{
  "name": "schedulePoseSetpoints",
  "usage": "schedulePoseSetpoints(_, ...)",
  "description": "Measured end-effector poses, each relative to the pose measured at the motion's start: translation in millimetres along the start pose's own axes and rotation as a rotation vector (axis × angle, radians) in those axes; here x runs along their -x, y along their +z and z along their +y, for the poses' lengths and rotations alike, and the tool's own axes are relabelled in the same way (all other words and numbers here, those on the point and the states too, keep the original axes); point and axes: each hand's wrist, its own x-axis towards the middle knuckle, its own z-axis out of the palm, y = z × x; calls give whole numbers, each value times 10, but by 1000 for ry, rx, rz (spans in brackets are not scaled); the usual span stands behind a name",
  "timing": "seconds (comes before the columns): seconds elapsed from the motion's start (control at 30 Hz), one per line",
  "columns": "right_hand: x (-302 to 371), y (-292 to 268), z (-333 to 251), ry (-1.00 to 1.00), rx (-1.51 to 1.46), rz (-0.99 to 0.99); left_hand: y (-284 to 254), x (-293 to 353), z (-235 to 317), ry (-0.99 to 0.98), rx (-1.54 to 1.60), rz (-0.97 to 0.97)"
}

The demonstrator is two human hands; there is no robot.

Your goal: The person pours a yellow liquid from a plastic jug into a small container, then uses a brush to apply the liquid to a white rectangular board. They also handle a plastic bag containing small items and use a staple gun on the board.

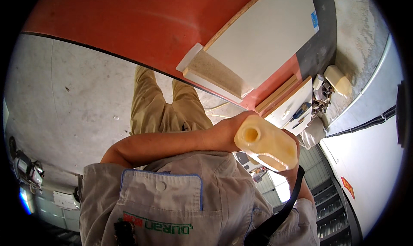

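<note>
A yellowish translucent plastic jug (pixel 258 148) with an uncapped round mouth is held up in front of my chest, right of the middle. My left arm crosses my body, and my left hand (pixel 230 130) grips the jug's left side, its fingers mostly hidden behind it. On the far right side, my right hand (pixel 292 138) wraps round the jug, largely covered by it. The mouth faces up toward the view, and the inside looks yellow; how full it is cannot be made out.
Ahead lies a red worktop (pixel 129 20) bearing a large white board (pixel 262 35) and a brown strip (pixel 219 72). At right are stacked boards (pixel 286 100), a dark-handled tool (pixel 302 111), a tape roll (pixel 318 82), and another pale jug (pixel 338 80). A scooter (pixel 26 168) stands far left.
</note>
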Motion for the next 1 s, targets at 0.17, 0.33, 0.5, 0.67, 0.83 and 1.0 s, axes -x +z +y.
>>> schedulePoseSetpoints(0.17,-338,-169,-703,344,33,-175,-232,-38,25,-399,535,-277)
schedulePoseSetpoints(0.33,-625,-212,-834,207,-89,-230,-164,64,-166,-392,971,-273)
schedulePoseSetpoints(0.5,-731,-251,-866,254,-124,-207,-293,40,18,-432,1000,-295)
schedulePoseSetpoints(0.67,-779,-294,-1021,297,-143,-226,-269,61,114,-382,1085,-289)
schedulePoseSetpoints(0.83,-797,-290,-1079,278,-162,-240,-276,83,183,-347,1080,-276)
schedulePoseSetpoints(1.0,-796,-277,-1079,265,-158,-229,-324,99,226,-381,1013,-272)
